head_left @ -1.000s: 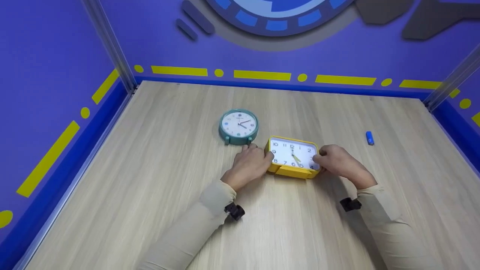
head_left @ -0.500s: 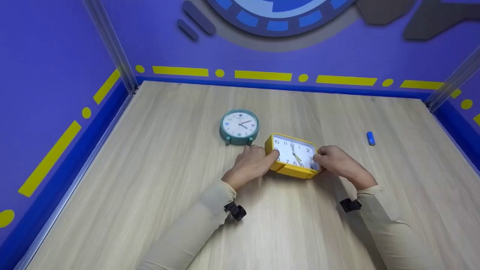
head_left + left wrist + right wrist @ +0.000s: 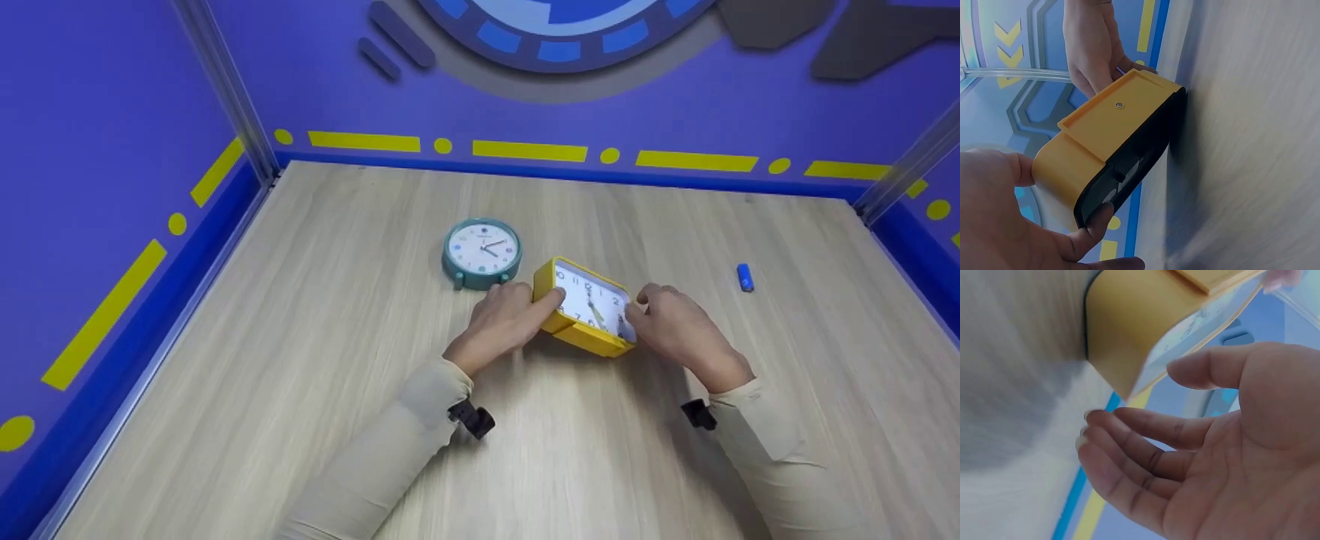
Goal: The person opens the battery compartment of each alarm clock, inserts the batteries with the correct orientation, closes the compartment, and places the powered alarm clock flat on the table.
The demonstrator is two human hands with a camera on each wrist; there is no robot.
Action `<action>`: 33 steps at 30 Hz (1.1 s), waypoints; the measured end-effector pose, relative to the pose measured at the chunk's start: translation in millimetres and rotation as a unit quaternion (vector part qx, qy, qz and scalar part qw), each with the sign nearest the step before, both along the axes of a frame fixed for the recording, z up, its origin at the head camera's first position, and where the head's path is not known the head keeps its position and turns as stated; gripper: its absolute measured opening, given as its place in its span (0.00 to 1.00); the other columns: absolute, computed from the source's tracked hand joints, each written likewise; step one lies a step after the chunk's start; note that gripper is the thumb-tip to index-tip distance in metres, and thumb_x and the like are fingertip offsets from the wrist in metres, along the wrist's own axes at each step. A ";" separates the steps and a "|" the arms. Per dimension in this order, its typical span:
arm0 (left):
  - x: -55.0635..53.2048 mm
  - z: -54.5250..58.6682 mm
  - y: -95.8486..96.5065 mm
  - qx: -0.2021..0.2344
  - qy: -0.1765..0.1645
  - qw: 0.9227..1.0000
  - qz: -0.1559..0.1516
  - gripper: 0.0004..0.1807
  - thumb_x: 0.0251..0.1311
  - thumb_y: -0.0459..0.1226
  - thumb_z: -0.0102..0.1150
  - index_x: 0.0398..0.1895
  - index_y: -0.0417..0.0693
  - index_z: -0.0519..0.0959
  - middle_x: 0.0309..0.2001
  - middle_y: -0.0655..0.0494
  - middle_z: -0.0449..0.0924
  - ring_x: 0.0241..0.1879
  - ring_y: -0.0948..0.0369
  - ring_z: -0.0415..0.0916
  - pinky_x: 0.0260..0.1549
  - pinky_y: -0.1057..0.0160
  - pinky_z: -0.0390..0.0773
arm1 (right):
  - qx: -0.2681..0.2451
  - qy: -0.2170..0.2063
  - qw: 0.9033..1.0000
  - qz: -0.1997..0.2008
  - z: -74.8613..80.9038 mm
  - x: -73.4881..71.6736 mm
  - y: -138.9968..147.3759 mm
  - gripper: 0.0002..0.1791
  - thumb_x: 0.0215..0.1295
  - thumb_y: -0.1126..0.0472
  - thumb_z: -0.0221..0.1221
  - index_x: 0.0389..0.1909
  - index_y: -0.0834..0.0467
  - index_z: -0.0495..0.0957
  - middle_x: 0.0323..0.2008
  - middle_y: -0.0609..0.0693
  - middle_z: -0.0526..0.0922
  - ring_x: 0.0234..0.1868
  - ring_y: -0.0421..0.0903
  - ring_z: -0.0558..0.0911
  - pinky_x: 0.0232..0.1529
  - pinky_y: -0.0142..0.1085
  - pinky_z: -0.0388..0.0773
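Observation:
A yellow rectangular alarm clock [image 3: 592, 307] is tilted, its left end raised, face toward the head camera. My left hand [image 3: 510, 315] grips that left end, thumb on the front and fingers behind. In the left wrist view a fingertip presses the clock's black back [image 3: 1129, 174], and a screw shows on the yellow base [image 3: 1119, 105]. My right hand [image 3: 679, 330] is at the right end with loosely bent fingers; in the right wrist view its thumb [image 3: 1207, 368] overlaps the edge of the face while the other fingers stand apart from the yellow side [image 3: 1123, 326].
A round teal alarm clock [image 3: 482, 251] lies face up just beyond my left hand. Off to the right lies a small blue battery [image 3: 745, 277]. Blue-purple panels [image 3: 547, 105] with yellow marks border the wooden table [image 3: 360, 225].
The yellow clock's left end has risen and the clock has tilted further, my left hand lifting it. My right hand has loosened from the right end. Teal clock and battery stay in place.

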State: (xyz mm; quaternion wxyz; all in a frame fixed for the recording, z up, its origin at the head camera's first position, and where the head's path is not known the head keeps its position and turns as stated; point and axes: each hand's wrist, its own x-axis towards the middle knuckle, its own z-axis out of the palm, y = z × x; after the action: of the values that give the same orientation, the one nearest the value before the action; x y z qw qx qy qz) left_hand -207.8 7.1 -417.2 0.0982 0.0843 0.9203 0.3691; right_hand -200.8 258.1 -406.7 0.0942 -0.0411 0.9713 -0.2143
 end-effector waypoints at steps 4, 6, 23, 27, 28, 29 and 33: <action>-0.3 1.7 0.6 0.007 0.007 1.000 0.006 0.28 0.76 0.61 0.47 0.35 0.46 0.79 0.28 0.55 0.73 0.23 0.61 0.71 0.23 0.63 0.66 | 0.023 0.031 0.999 0.006 3.9 6.7 -4.8 0.28 0.83 0.49 0.49 0.58 0.75 0.72 0.45 0.66 0.78 0.41 0.58 0.77 0.42 0.49 0.76; 0.3 2.7 1.0 0.015 0.008 1.000 0.010 0.28 0.76 0.61 0.48 0.34 0.47 0.78 0.28 0.55 0.74 0.22 0.61 0.71 0.22 0.63 0.66 | 0.022 0.033 0.999 0.014 5.6 9.1 -6.8 0.30 0.83 0.45 0.49 0.56 0.73 0.72 0.42 0.64 0.78 0.40 0.57 0.77 0.41 0.48 0.75; 3.5 5.8 4.1 0.081 0.065 0.995 -0.009 0.20 0.81 0.52 0.46 0.34 0.49 0.76 0.31 0.57 0.70 0.33 0.60 0.70 0.33 0.63 0.65 | -0.029 0.008 0.999 0.015 10.3 16.4 -15.6 0.43 0.80 0.29 0.42 0.53 0.70 0.74 0.36 0.58 0.76 0.34 0.52 0.76 0.34 0.43 0.71; 1.7 5.1 5.2 0.081 0.085 0.993 -0.025 0.19 0.81 0.48 0.45 0.37 0.47 0.77 0.33 0.56 0.70 0.38 0.58 0.70 0.38 0.61 0.67 | -0.030 0.007 0.999 0.015 10.6 16.7 -16.2 0.43 0.80 0.29 0.41 0.53 0.70 0.74 0.36 0.58 0.77 0.33 0.52 0.76 0.34 0.43 0.71; 1.4 4.9 5.6 0.080 0.089 0.992 -0.028 0.19 0.82 0.48 0.44 0.38 0.46 0.78 0.34 0.56 0.71 0.39 0.58 0.70 0.40 0.60 0.68 | -0.029 0.005 0.999 0.014 10.7 16.7 -16.5 0.44 0.80 0.29 0.41 0.53 0.70 0.74 0.36 0.58 0.77 0.34 0.53 0.76 0.34 0.43 0.71; 1.3 4.6 5.8 0.080 0.091 0.992 -0.031 0.19 0.82 0.47 0.44 0.41 0.45 0.79 0.35 0.56 0.72 0.41 0.57 0.71 0.41 0.59 0.69 | -0.029 0.004 0.999 0.013 10.8 16.7 -16.7 0.44 0.80 0.29 0.41 0.53 0.70 0.74 0.36 0.58 0.77 0.34 0.53 0.76 0.34 0.43 0.71; 1.6 4.6 6.7 0.082 0.092 0.992 -0.039 0.20 0.82 0.46 0.44 0.51 0.43 0.82 0.42 0.55 0.76 0.46 0.56 0.72 0.48 0.56 0.72 | -0.029 0.003 1.000 0.013 10.6 16.7 -16.6 0.44 0.81 0.29 0.40 0.55 0.71 0.74 0.36 0.58 0.77 0.34 0.53 0.77 0.35 0.44 0.72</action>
State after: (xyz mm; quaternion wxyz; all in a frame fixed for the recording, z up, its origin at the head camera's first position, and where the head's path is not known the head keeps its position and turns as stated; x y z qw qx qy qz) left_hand -206.1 13.8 -412.6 0.0200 0.1614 0.8880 0.4301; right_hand -184.0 241.5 -396.1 0.0932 -0.0570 0.9644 -0.2407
